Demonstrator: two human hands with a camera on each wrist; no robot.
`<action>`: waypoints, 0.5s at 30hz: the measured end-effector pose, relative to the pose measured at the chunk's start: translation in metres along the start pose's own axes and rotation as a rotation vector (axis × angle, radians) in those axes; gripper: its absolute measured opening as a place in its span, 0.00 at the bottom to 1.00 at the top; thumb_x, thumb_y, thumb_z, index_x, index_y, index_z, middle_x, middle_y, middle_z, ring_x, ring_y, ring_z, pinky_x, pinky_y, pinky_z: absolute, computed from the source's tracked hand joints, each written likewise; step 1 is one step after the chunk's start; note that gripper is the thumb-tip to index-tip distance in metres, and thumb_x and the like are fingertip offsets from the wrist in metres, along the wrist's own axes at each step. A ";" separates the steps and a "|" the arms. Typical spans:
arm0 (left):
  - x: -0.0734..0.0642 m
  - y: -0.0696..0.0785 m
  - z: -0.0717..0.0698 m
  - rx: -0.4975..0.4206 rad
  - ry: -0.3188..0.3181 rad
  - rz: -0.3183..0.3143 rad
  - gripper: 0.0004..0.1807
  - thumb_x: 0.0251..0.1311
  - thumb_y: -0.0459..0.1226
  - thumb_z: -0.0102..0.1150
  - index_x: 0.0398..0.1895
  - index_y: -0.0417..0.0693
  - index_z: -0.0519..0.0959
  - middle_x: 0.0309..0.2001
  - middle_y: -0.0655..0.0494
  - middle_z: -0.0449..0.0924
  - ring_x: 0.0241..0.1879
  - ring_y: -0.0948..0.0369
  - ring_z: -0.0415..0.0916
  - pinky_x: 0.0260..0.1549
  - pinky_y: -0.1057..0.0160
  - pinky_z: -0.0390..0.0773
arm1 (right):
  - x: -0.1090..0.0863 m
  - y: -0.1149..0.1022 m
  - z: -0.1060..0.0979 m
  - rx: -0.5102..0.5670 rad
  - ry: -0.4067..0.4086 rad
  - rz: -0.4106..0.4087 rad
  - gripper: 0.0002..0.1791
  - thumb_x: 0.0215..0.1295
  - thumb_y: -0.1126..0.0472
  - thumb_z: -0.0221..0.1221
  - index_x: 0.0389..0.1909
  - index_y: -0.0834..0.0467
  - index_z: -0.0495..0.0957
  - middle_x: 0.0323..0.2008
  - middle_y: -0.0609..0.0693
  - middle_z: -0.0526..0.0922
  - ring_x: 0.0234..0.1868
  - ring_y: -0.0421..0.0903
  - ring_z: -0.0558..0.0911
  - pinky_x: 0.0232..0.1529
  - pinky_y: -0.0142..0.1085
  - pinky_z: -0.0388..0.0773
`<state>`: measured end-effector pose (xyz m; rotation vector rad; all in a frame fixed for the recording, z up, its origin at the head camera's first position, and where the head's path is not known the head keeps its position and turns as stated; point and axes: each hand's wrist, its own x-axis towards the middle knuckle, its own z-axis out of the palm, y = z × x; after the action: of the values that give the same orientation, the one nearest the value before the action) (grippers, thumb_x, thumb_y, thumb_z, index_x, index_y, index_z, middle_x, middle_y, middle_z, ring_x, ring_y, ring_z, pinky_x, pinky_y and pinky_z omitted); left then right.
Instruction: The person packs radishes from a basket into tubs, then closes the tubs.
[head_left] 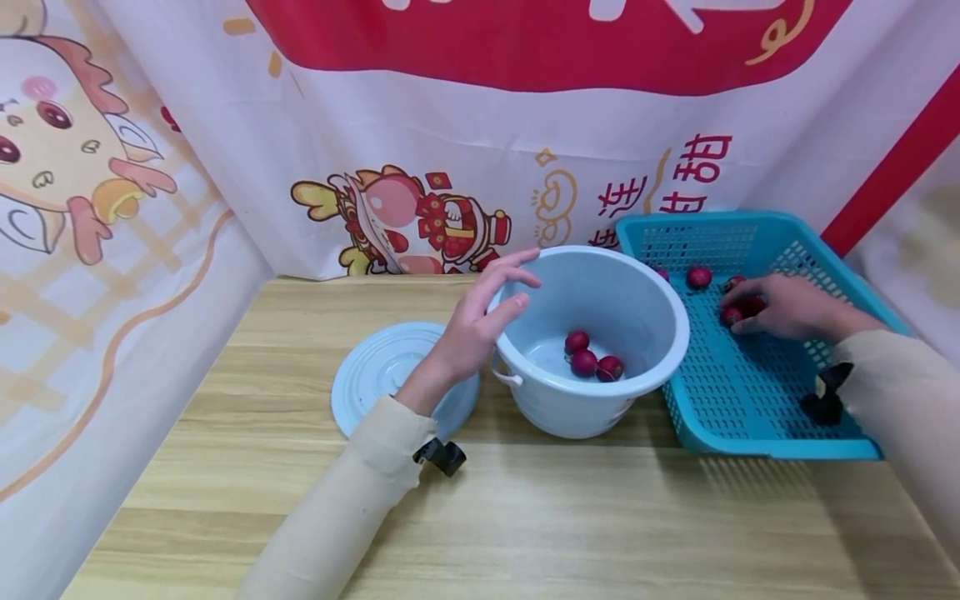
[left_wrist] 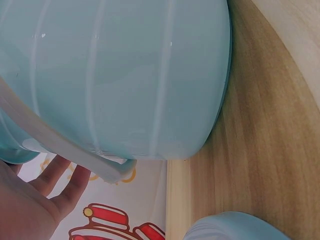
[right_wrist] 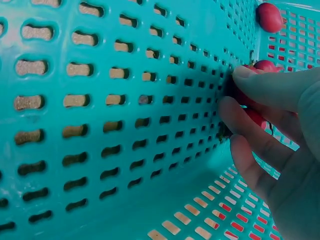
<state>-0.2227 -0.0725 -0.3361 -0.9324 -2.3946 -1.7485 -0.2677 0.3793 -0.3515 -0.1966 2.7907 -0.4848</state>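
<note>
A light blue bucket [head_left: 577, 408] stands upright with three red radishes [head_left: 583, 362] on its bottom. My left hand [head_left: 480, 321] is at the bucket's left rim, its fingers loosely spread and holding nothing; in the left wrist view, the fingers [left_wrist: 70, 192] are beside the white handle [left_wrist: 75, 155]. Inside the turquoise basket [head_left: 757, 400], my right hand [head_left: 791, 307] has thumb and fingers around a radish [head_left: 731, 316]. The right wrist view shows more red radishes close to those fingers, partly hidden by them.
A light blue round lid [head_left: 375, 367] lies on the wooden table [head_left: 570, 525] left of the bucket, partly under my left forearm. Another radish [head_left: 699, 277] lies near the basket's back wall. A printed cloth [head_left: 450, 125] hangs behind the table.
</note>
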 end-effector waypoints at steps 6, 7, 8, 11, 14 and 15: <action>0.000 -0.001 0.000 -0.006 0.000 0.009 0.22 0.76 0.44 0.46 0.61 0.40 0.76 0.82 0.60 0.62 0.83 0.60 0.54 0.82 0.40 0.54 | 0.000 -0.001 -0.001 -0.001 -0.008 -0.006 0.29 0.68 0.55 0.70 0.66 0.63 0.80 0.61 0.75 0.77 0.59 0.76 0.69 0.53 0.72 0.73; 0.001 -0.001 0.001 -0.007 0.000 0.011 0.22 0.76 0.44 0.46 0.61 0.40 0.76 0.82 0.60 0.62 0.83 0.60 0.54 0.82 0.40 0.54 | 0.000 -0.001 -0.001 0.000 -0.007 -0.007 0.29 0.68 0.54 0.70 0.66 0.63 0.80 0.60 0.74 0.78 0.58 0.75 0.69 0.51 0.70 0.75; 0.001 -0.001 0.001 -0.006 0.000 0.012 0.22 0.76 0.44 0.46 0.61 0.40 0.76 0.82 0.60 0.62 0.83 0.60 0.54 0.82 0.40 0.54 | -0.001 -0.001 -0.002 0.001 -0.002 -0.010 0.28 0.69 0.54 0.70 0.65 0.63 0.80 0.59 0.73 0.78 0.58 0.75 0.70 0.50 0.67 0.76; 0.001 0.000 0.000 -0.005 0.000 0.013 0.22 0.76 0.45 0.46 0.61 0.40 0.77 0.82 0.60 0.62 0.83 0.60 0.54 0.82 0.40 0.54 | -0.002 -0.003 -0.004 0.012 0.019 -0.023 0.28 0.70 0.53 0.69 0.65 0.64 0.80 0.58 0.71 0.81 0.55 0.69 0.75 0.46 0.58 0.81; 0.000 -0.001 0.000 -0.005 0.002 0.009 0.22 0.75 0.45 0.46 0.61 0.41 0.77 0.82 0.61 0.62 0.83 0.60 0.54 0.82 0.39 0.54 | -0.003 -0.007 -0.007 0.033 0.048 -0.045 0.28 0.71 0.53 0.68 0.65 0.64 0.79 0.52 0.66 0.86 0.47 0.58 0.83 0.42 0.49 0.84; 0.000 -0.001 0.000 -0.006 0.002 0.009 0.22 0.75 0.45 0.46 0.61 0.41 0.77 0.82 0.61 0.62 0.83 0.60 0.54 0.82 0.39 0.54 | -0.003 -0.009 -0.009 0.049 0.056 -0.047 0.28 0.71 0.53 0.68 0.66 0.64 0.79 0.51 0.66 0.87 0.45 0.56 0.84 0.41 0.48 0.85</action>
<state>-0.2232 -0.0727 -0.3367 -0.9396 -2.3817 -1.7534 -0.2664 0.3743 -0.3397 -0.2421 2.8307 -0.5782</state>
